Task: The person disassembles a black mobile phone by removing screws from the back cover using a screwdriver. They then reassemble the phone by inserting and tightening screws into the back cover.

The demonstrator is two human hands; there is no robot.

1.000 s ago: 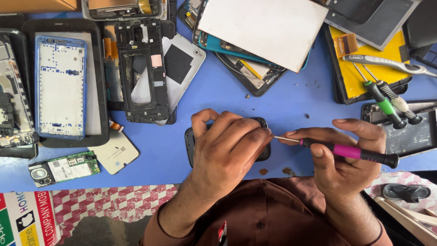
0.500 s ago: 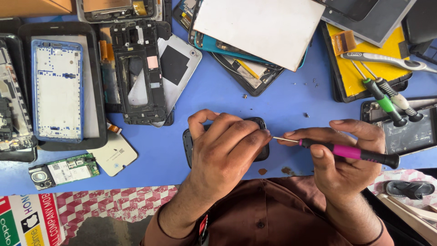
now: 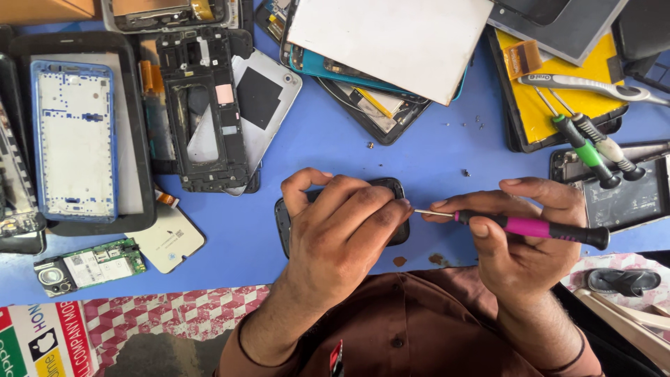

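My left hand (image 3: 342,227) lies over a small black phone (image 3: 391,188) on the blue table (image 3: 433,157), fingers curled around it and covering most of it. My right hand (image 3: 520,241) grips a screwdriver with a pink and black handle (image 3: 537,227). Its thin metal tip points left and reaches the phone's right edge beside my left fingers.
Opened phone frames (image 3: 202,112) and a blue-edged one (image 3: 73,139) lie at the back left, a small circuit board (image 3: 87,265) at front left. A white sheet (image 3: 391,35) covers more phones. Two more screwdrivers (image 3: 593,146) and tweezers (image 3: 593,85) lie right, loose screws (image 3: 474,124) between.
Both hands keep almost the same place on the phone. The view has shifted slightly; the screwdriver tip stays at the phone's right edge.
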